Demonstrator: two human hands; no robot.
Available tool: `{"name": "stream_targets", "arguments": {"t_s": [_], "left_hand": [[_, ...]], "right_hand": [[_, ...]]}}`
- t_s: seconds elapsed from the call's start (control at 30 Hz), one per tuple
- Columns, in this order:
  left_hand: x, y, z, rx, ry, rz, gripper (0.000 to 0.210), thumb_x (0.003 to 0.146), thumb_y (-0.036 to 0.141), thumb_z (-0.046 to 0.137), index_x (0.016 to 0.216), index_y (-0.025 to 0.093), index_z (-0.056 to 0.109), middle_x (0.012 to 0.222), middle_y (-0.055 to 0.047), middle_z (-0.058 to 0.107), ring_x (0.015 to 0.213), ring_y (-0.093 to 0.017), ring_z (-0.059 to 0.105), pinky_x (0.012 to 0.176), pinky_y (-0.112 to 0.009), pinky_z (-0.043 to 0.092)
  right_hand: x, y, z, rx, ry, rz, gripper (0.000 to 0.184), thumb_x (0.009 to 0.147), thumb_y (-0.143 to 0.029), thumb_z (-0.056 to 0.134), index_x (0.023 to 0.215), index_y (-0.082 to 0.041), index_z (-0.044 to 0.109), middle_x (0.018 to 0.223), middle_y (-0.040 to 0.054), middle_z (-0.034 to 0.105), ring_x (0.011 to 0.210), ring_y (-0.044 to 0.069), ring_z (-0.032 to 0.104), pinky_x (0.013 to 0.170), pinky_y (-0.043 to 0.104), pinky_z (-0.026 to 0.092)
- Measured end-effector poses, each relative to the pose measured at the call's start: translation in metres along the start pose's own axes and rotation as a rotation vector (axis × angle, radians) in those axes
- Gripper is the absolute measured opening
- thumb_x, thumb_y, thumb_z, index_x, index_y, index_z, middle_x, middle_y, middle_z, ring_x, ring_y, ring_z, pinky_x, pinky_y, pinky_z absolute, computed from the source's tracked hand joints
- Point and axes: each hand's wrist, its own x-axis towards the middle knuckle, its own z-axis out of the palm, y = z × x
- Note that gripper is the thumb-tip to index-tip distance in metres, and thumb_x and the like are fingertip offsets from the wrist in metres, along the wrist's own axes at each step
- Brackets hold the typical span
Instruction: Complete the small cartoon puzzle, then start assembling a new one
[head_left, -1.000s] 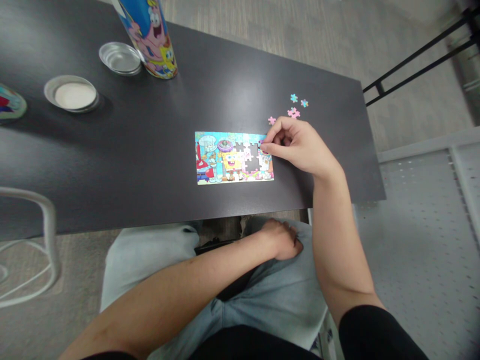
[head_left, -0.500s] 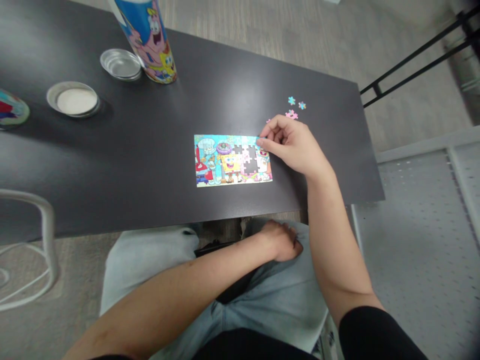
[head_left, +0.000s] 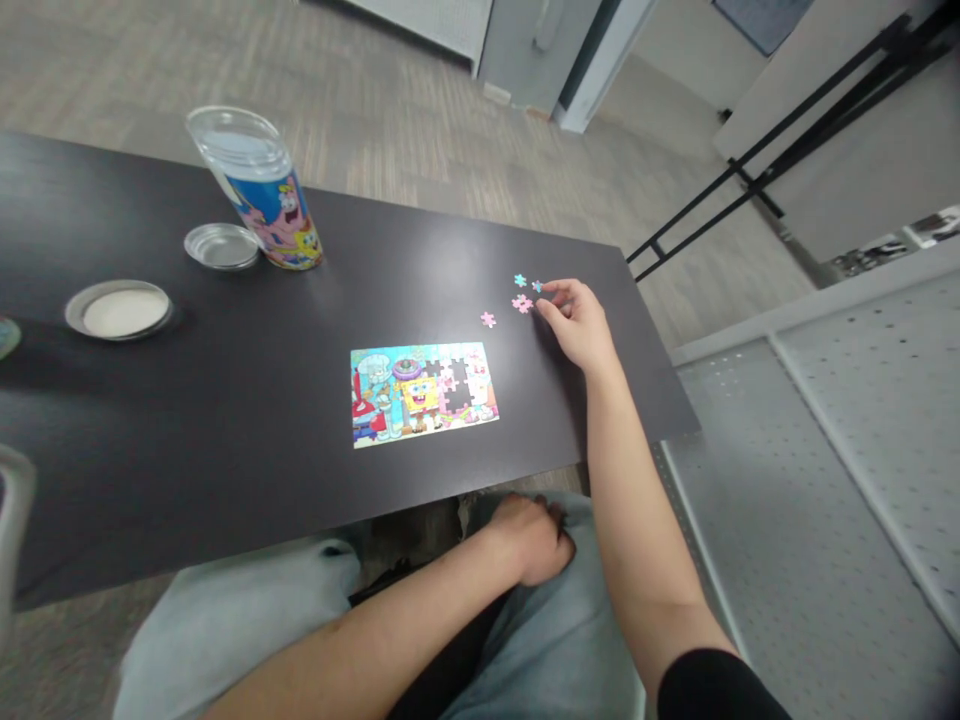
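Observation:
A cartoon jigsaw puzzle (head_left: 379, 395) lies flat on the dark table, with gaps in its right half where the tabletop shows through. My right hand (head_left: 577, 322) is beyond its upper right corner, thumb and index finger apart. The index fingertip is at a small blue piece (head_left: 537, 286); whether it touches is too fine to tell. Close by lie a teal piece (head_left: 520, 281) and pink pieces (head_left: 522, 303), with another pink piece (head_left: 488, 319) nearer the puzzle. On my thigh rests my left hand (head_left: 534, 540), its fingers curled in, with nothing visible in them.
A clear-topped cartoon canister (head_left: 281, 215) stands at the table's (head_left: 247, 460) back left. Beside it are a metal lid (head_left: 222, 247) and a round tin with a white inside (head_left: 124, 310). Black rails (head_left: 697, 220) rise past the right edge.
My right hand has left the puzzle's upper right corner and moved out to the loose pieces. The view has tilted up and shifted. My left hand stays on my thigh.

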Motion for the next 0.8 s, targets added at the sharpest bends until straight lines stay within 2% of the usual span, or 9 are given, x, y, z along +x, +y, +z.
{"name": "stream_targets", "arguments": {"t_s": [0.07,0.1,0.17,0.27,0.43,0.53,0.6,0.67,0.8], "left_hand": [[0.0,0.001,-0.001,0.004,-0.013,0.0,0.076,0.124,0.046,0.045,0.177,0.002,0.078,0.168,-0.035,0.083,0.153,-0.051,0.088,0.126,-0.061,0.071],[0.0,0.001,-0.002,0.006,-0.021,-0.001,0.077,0.124,0.047,0.045,0.178,0.001,0.078,0.169,-0.035,0.083,0.154,-0.052,0.087,0.127,-0.061,0.071],[0.0,0.002,-0.002,0.011,-0.032,-0.002,0.078,0.124,0.046,0.043,0.178,0.001,0.077,0.169,-0.035,0.083,0.155,-0.053,0.087,0.128,-0.062,0.07],[0.0,0.002,-0.001,0.016,-0.033,-0.005,0.077,0.124,0.043,0.042,0.178,0.001,0.076,0.169,-0.035,0.083,0.155,-0.052,0.086,0.129,-0.062,0.07],[0.0,0.002,0.0,0.022,-0.028,-0.016,0.075,0.126,0.044,0.042,0.178,0.005,0.078,0.169,-0.035,0.083,0.153,-0.048,0.088,0.127,-0.059,0.072],[-0.001,0.002,-0.001,0.024,-0.031,-0.022,0.075,0.127,0.046,0.041,0.179,0.007,0.078,0.17,-0.033,0.084,0.153,-0.048,0.088,0.128,-0.057,0.071],[-0.002,0.003,-0.002,0.022,-0.035,-0.021,0.076,0.127,0.045,0.039,0.179,0.005,0.078,0.17,-0.034,0.083,0.155,-0.05,0.087,0.129,-0.059,0.07],[-0.003,0.004,-0.003,0.019,-0.04,-0.017,0.076,0.126,0.043,0.038,0.179,0.003,0.077,0.17,-0.035,0.083,0.155,-0.053,0.086,0.129,-0.062,0.07],[-0.003,0.004,-0.003,0.018,-0.046,-0.014,0.078,0.125,0.045,0.039,0.179,0.001,0.076,0.169,-0.036,0.082,0.155,-0.053,0.086,0.129,-0.064,0.07]], "right_hand": [[-0.001,-0.002,0.002,-0.139,0.213,0.008,0.045,0.088,-0.061,0.114,0.108,-0.036,0.082,0.095,-0.0029,0.065,0.073,0.021,0.044,0.072,0.041,0.051],[-0.003,-0.006,0.005,-0.205,0.26,0.019,0.048,0.083,-0.063,0.117,0.105,-0.036,0.084,0.102,0.0003,0.069,0.074,0.022,0.05,0.076,0.044,0.057],[-0.007,-0.018,0.013,-0.298,0.225,0.035,0.047,0.082,-0.068,0.116,0.101,-0.037,0.086,0.114,0.0068,0.074,0.081,0.027,0.063,0.089,0.053,0.067],[-0.012,-0.037,0.022,-0.364,0.169,0.047,0.042,0.092,-0.072,0.108,0.096,-0.036,0.085,0.122,0.0126,0.08,0.1,0.036,0.077,0.107,0.062,0.072],[-0.016,-0.045,0.015,-0.315,0.072,0.079,0.03,0.095,-0.06,0.102,0.099,-0.036,0.086,0.131,0.0113,0.085,0.086,0.03,0.075,0.1,0.06,0.073],[-0.018,-0.038,0.009,-0.263,0.065,0.074,0.013,0.097,-0.046,0.093,0.102,-0.037,0.086,0.122,0.0077,0.088,0.083,0.028,0.074,0.092,0.054,0.07],[-0.018,-0.033,0.007,-0.237,0.09,0.1,0.009,0.097,-0.036,0.088,0.106,-0.037,0.085,0.115,0.0056,0.087,0.082,0.028,0.073,0.086,0.051,0.068],[-0.016,-0.029,0.008,-0.241,0.138,0.137,0.016,0.097,-0.029,0.087,0.11,-0.036,0.085,0.115,0.005,0.086,0.08,0.026,0.074,0.086,0.05,0.068],[-0.009,-0.029,0.011,-0.338,0.255,0.159,0.017,0.103,-0.035,0.097,0.116,-0.033,0.086,0.129,0.0098,0.081,0.087,0.026,0.078,0.099,0.052,0.073]]}}
